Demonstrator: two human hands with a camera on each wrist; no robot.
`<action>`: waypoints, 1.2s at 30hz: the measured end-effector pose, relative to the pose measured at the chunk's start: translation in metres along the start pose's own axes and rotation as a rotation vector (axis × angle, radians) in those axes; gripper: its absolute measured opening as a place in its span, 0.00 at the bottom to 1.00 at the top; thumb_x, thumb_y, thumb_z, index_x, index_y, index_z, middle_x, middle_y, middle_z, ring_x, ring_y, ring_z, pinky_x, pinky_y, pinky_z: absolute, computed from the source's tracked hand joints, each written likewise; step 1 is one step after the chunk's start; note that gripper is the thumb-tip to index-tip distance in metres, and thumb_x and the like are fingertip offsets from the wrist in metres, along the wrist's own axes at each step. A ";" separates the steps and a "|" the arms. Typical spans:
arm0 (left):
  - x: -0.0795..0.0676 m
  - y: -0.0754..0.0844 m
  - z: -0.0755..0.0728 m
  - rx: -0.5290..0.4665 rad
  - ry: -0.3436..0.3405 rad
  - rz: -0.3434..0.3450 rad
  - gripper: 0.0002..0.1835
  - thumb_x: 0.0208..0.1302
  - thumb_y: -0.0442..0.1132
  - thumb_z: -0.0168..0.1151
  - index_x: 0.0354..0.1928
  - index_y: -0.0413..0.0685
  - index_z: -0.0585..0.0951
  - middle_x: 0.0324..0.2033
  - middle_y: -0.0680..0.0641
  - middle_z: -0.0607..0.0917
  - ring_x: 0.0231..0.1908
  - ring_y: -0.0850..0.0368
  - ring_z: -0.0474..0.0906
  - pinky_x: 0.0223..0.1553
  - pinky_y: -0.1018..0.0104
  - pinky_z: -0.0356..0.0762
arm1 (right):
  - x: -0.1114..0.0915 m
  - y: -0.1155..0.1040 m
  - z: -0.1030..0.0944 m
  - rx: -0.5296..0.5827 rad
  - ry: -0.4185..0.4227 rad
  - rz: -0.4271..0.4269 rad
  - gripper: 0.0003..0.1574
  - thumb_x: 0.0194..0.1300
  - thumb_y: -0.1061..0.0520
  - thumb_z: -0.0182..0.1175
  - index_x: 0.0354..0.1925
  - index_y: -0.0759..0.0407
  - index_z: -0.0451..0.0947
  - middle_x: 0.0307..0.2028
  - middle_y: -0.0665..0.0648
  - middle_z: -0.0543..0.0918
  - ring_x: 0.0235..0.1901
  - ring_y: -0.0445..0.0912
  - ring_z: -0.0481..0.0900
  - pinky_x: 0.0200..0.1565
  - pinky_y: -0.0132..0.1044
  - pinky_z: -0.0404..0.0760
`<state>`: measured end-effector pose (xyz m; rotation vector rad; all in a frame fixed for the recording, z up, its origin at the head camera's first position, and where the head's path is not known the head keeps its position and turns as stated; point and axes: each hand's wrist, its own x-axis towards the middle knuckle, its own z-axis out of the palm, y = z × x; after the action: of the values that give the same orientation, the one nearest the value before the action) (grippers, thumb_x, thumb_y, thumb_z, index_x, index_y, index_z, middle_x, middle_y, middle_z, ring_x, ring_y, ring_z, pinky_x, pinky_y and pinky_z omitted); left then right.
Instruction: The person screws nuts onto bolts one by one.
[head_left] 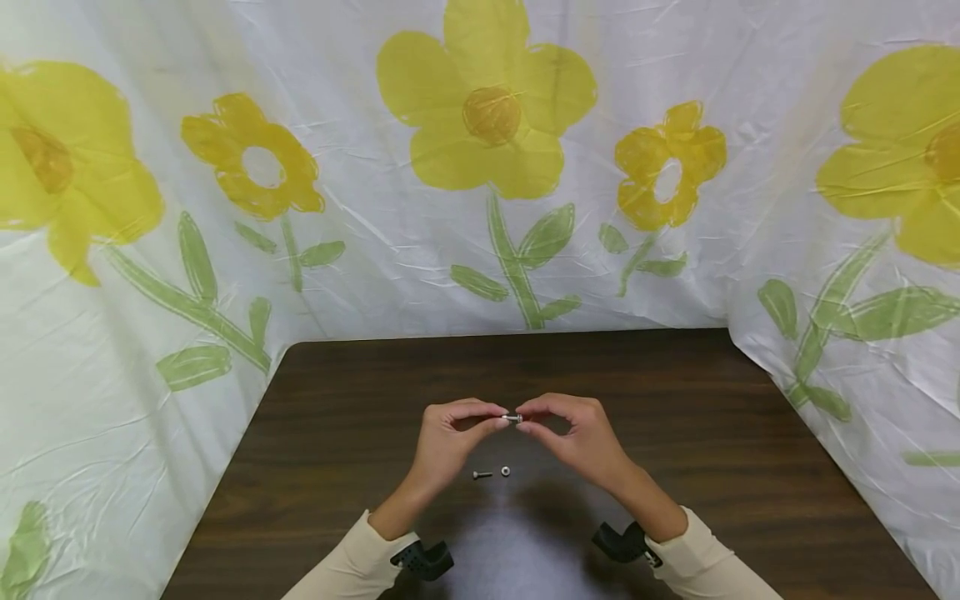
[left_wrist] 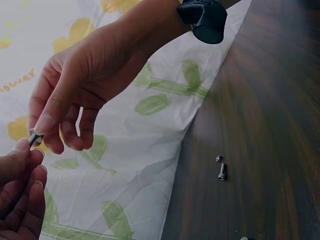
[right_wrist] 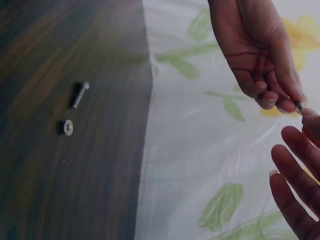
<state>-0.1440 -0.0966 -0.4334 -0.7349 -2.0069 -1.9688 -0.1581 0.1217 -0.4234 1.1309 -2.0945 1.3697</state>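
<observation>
In the head view my left hand [head_left: 444, 442] and right hand [head_left: 585, 433] meet above the table, fingertips nearly together. A small silver bolt [head_left: 512, 417] lies level between them. Thumb and index finger of the left hand pinch one end. My right thumb and fingertips pinch the other, wider end; whether that is the bolt's head or a nut is too small to tell. The left wrist view shows the bolt [left_wrist: 34, 140] partly covered by fingertips. On the table below lie a second bolt [head_left: 482, 475] on its side and a nut [head_left: 506, 472], slightly apart.
The dark wood-grain table [head_left: 337, 417] is bordered by a white curtain [head_left: 360, 283] with yellow flowers at the back and sides. Each wrist wears a black camera mount [head_left: 423, 560]. A small metal piece [left_wrist: 244, 238] shows at the left wrist view's bottom edge.
</observation>
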 end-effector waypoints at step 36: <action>0.000 -0.006 0.003 0.011 0.005 0.000 0.05 0.59 0.30 0.73 0.37 0.40 0.90 0.34 0.44 0.90 0.36 0.53 0.87 0.39 0.60 0.86 | -0.009 0.003 0.005 0.016 0.005 0.026 0.19 0.56 0.69 0.74 0.47 0.59 0.84 0.37 0.55 0.89 0.33 0.44 0.87 0.34 0.38 0.86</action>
<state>-0.1461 -0.0936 -0.4388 -0.7265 -2.0131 -1.9564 -0.1551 0.1214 -0.4336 1.1091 -2.1053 1.4020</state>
